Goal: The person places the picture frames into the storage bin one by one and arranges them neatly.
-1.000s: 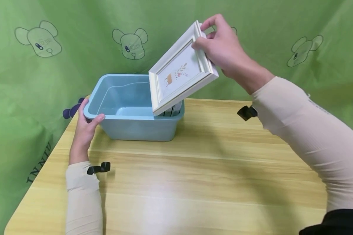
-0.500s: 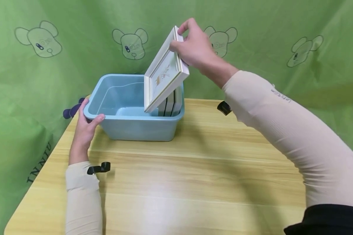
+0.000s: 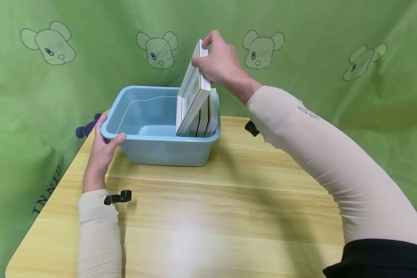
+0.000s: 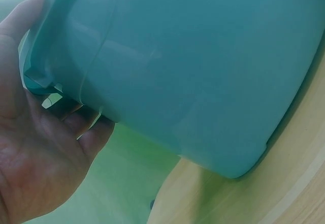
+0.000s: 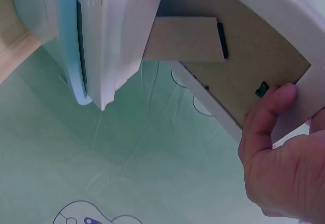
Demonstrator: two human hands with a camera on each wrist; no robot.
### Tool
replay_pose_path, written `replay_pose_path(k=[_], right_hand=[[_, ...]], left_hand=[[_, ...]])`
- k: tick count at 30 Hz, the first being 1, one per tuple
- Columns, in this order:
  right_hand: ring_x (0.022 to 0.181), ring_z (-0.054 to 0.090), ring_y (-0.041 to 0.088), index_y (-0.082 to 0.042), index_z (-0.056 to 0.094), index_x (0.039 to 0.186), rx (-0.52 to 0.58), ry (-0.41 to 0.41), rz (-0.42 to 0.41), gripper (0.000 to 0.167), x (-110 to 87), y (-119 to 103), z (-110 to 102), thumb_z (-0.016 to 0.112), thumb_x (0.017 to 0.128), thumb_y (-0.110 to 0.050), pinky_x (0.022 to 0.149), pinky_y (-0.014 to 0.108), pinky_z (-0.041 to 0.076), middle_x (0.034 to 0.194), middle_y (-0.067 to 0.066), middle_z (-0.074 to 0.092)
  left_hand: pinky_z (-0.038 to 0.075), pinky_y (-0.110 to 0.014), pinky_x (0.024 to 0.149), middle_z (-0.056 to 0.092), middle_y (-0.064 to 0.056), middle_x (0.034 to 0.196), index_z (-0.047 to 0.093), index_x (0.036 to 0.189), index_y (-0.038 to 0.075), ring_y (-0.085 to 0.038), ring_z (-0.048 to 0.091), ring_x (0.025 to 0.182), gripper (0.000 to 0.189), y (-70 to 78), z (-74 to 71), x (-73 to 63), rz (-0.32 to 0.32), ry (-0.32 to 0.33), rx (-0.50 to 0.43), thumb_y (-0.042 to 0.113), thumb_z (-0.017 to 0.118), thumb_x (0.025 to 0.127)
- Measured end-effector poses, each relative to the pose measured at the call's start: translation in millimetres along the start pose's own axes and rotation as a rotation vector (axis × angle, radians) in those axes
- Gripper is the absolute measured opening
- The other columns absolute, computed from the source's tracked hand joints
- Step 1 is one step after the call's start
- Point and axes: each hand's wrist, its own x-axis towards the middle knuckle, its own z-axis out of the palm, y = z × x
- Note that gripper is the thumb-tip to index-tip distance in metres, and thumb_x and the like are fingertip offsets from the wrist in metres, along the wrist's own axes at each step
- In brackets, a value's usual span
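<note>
A white picture frame [image 3: 190,92] stands tilted over the right part of a light blue plastic basin [image 3: 163,150], its lower end inside the rim. My right hand [image 3: 219,58] pinches its upper edge between thumb and fingers. The right wrist view shows the frame's brown backing board [image 5: 254,41] with a fold-out stand. Beside it, more white frames [image 3: 207,116] stand upright against the basin's right wall. My left hand [image 3: 101,154] grips the basin's left front corner, thumb over the rim; in the left wrist view its fingers curl beneath the rim [image 4: 40,79].
The basin rests toward the back left of a wooden table [image 3: 194,208]. Behind it hangs a green curtain [image 3: 299,69] printed with bear heads. A small dark purple object [image 3: 87,129] lies at the table's left edge, behind the left hand.
My right hand has moved left and slightly down with the picture frame, which now stands steeper and lower into the basin. The left hand keeps its grip on the rim.
</note>
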Motion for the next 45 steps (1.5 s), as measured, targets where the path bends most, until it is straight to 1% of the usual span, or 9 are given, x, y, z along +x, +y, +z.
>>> replay_pose_path(k=[4, 10, 15, 20, 24, 29, 35, 40, 45], right_hand=[[0.099, 0.062, 0.017, -0.026, 0.037, 0.130, -0.015, -0.011, -0.011, 0.044, 2.1, 1.5, 9.0, 0.062, 0.094, -0.028, 0.073, 0.026, 0.058, 0.131, 0.006, 0.053], [0.100, 0.059, 0.016, -0.023, 0.038, 0.128, -0.017, -0.027, 0.005, 0.042, 10.9, 4.4, 20.2, 0.062, 0.093, -0.027, 0.074, 0.023, 0.057, 0.134, 0.005, 0.051], [0.096, 0.057, 0.015, -0.023, 0.038, 0.128, -0.020, -0.018, 0.036, 0.043, 21.7, 8.3, 22.5, 0.062, 0.093, -0.027, 0.073, 0.023, 0.056, 0.131, 0.005, 0.050], [0.098, 0.057, 0.016, -0.022, 0.037, 0.130, -0.048, -0.014, 0.055, 0.045, 30.3, 14.2, 23.3, 0.062, 0.093, -0.029, 0.073, 0.022, 0.055, 0.130, 0.006, 0.050], [0.094, 0.058, 0.016, -0.021, 0.036, 0.129, -0.068, -0.026, 0.066, 0.045, 34.7, 20.0, 29.8, 0.062, 0.093, -0.029, 0.072, 0.023, 0.056, 0.127, 0.006, 0.050], [0.093, 0.058, 0.017, -0.021, 0.035, 0.130, -0.113, -0.029, 0.070, 0.050, 39.5, 26.0, 41.9, 0.065, 0.091, -0.028, 0.070, 0.024, 0.056, 0.121, 0.006, 0.052], [0.096, 0.055, 0.018, -0.018, 0.033, 0.134, -0.186, -0.023, 0.051, 0.058, 43.7, 30.1, 51.2, 0.068, 0.087, -0.022, 0.072, 0.024, 0.054, 0.117, 0.005, 0.052], [0.094, 0.055, 0.019, -0.015, 0.032, 0.137, -0.257, -0.029, 0.031, 0.063, 44.6, 28.4, 54.1, 0.066, 0.084, -0.018, 0.072, 0.024, 0.054, 0.115, 0.005, 0.053], [0.089, 0.057, 0.019, -0.011, 0.027, 0.143, -0.320, -0.073, 0.005, 0.068, 43.8, 23.0, 59.1, 0.062, 0.084, -0.015, 0.069, 0.023, 0.054, 0.108, 0.005, 0.054]], left_hand=[[0.016, -0.045, 0.123, 0.017, -0.011, 0.160, 0.009, 0.155, 0.030, -0.026, 0.022, 0.144, 0.089, -0.5, -0.7, 0.9, -0.013, 0.002, 0.016, 0.018, 0.067, 0.089], [0.015, -0.045, 0.123, 0.016, -0.011, 0.161, 0.008, 0.155, 0.029, -0.027, 0.021, 0.145, 0.090, -0.5, -1.4, -0.1, -0.021, 0.009, 0.020, 0.017, 0.067, 0.088], [0.016, -0.047, 0.123, 0.015, -0.008, 0.162, 0.009, 0.155, 0.032, -0.026, 0.020, 0.146, 0.091, -0.2, -1.7, 1.5, -0.017, 0.012, 0.041, 0.019, 0.068, 0.088], [0.016, -0.047, 0.123, 0.014, -0.008, 0.162, 0.009, 0.155, 0.031, -0.026, 0.020, 0.146, 0.091, -0.5, -0.7, 3.8, -0.017, 0.013, 0.045, 0.019, 0.068, 0.088], [0.016, -0.047, 0.123, 0.015, -0.009, 0.162, 0.009, 0.155, 0.032, -0.027, 0.020, 0.146, 0.090, -0.8, -0.8, 4.3, -0.027, 0.010, 0.042, 0.019, 0.068, 0.088], [0.016, -0.048, 0.123, 0.015, -0.008, 0.162, 0.009, 0.155, 0.032, -0.027, 0.020, 0.146, 0.090, -1.0, -2.2, 3.8, -0.030, 0.011, 0.045, 0.019, 0.068, 0.088], [0.016, -0.047, 0.123, 0.016, -0.009, 0.161, 0.009, 0.155, 0.032, -0.027, 0.021, 0.146, 0.090, -2.0, -3.5, 3.8, -0.023, 0.010, 0.031, 0.018, 0.068, 0.088], [0.018, -0.046, 0.123, 0.018, -0.011, 0.160, 0.010, 0.155, 0.030, -0.028, 0.022, 0.145, 0.090, -2.7, -3.7, 4.2, -0.010, 0.012, 0.021, 0.016, 0.068, 0.088], [0.019, -0.047, 0.122, 0.020, -0.012, 0.159, 0.011, 0.155, 0.030, -0.028, 0.024, 0.144, 0.089, -2.6, -2.7, 3.4, -0.005, 0.016, 0.026, 0.016, 0.068, 0.088]])
